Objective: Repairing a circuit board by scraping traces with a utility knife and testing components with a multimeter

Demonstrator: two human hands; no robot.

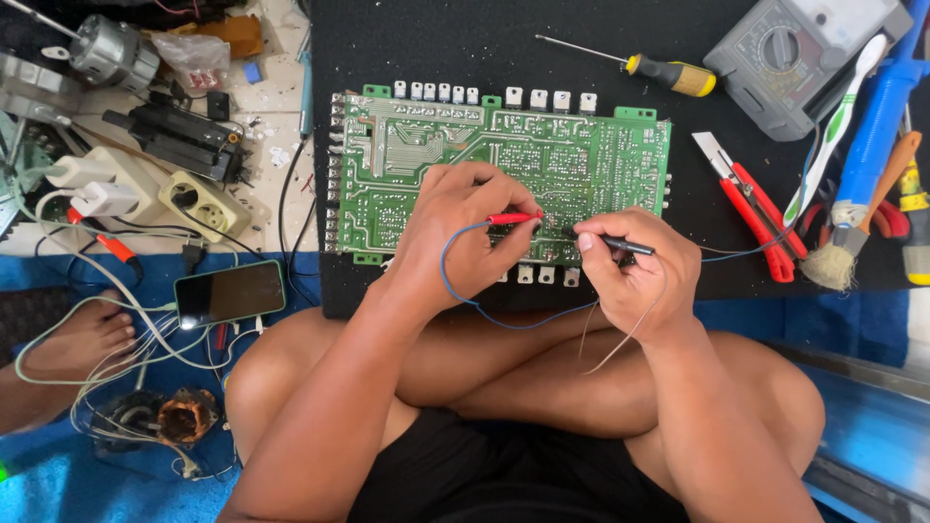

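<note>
A green circuit board (504, 150) lies solder side up on a black mat (484, 48) in front of my crossed legs. My left hand (455, 228) pinches a red test probe (513, 219), its tip pointing right onto the board. My right hand (635, 271) grips a black test probe (620, 244), its tip pointing left toward the red one. The two tips nearly meet on the board's lower middle. A blue lead (484, 305) loops from the red probe under my hands.
A grey multimeter (794, 58) and a yellow-handled screwdriver (668, 73) lie at the back right. Red cutters (756, 203), a brush (833, 261) and a toothbrush (833, 126) lie right. A phone (231, 293), power strips (199, 199), cables and a motor (116, 48) crowd the left.
</note>
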